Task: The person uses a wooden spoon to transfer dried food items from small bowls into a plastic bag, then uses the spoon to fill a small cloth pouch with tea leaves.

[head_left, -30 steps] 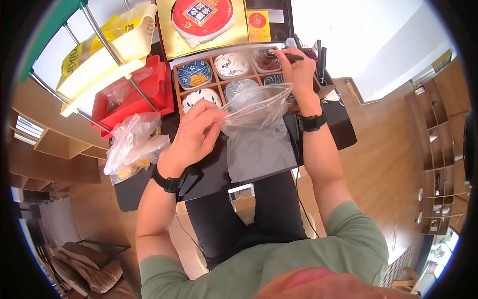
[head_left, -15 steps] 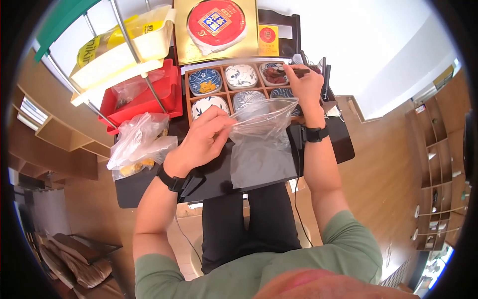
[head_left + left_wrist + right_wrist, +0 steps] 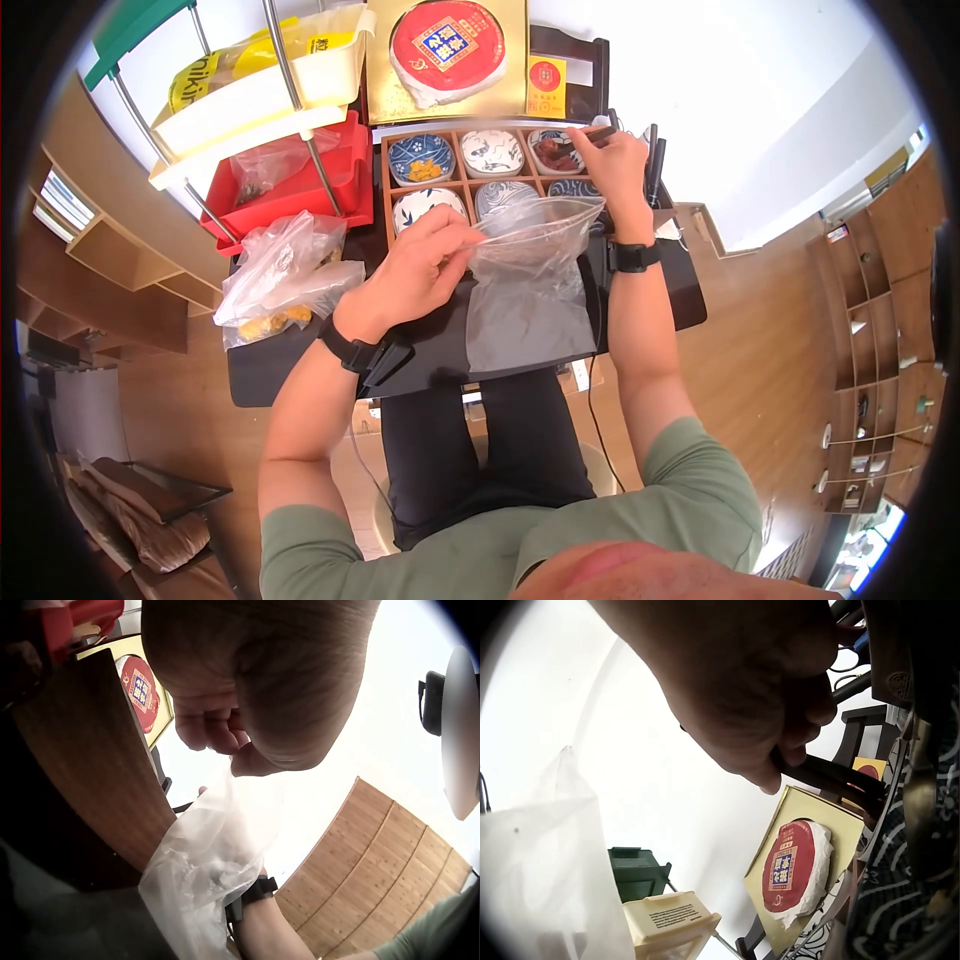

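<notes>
In the head view my left hand [image 3: 415,272] pinches the left edge of the mouth of a clear zip bag [image 3: 528,310]; the left wrist view shows the plastic [image 3: 214,862] rising to its fingertips. My right hand [image 3: 620,180] holds dark tongs [image 3: 829,778] over the top-right bowl [image 3: 541,138], which has dark red pieces [image 3: 557,154] in it. The bag's right corner lies just below that hand. A wooden divided box [image 3: 388,178] holds this bowl and several others, among them a blue bowl [image 3: 405,150] with yellow pieces [image 3: 424,170].
At the left stand a red bin [image 3: 285,205] and a cream tray [image 3: 250,110] on a metal-post rack. Filled plastic bags [image 3: 285,270] lie in front of them. Behind the box is a gold box [image 3: 385,95] with a red round package [image 3: 448,52].
The right hand has shifted slightly and its tongs now lie lower over the bowl of dark red pieces. The left hand keeps its pinch on the bag. The head view has moved a little.
</notes>
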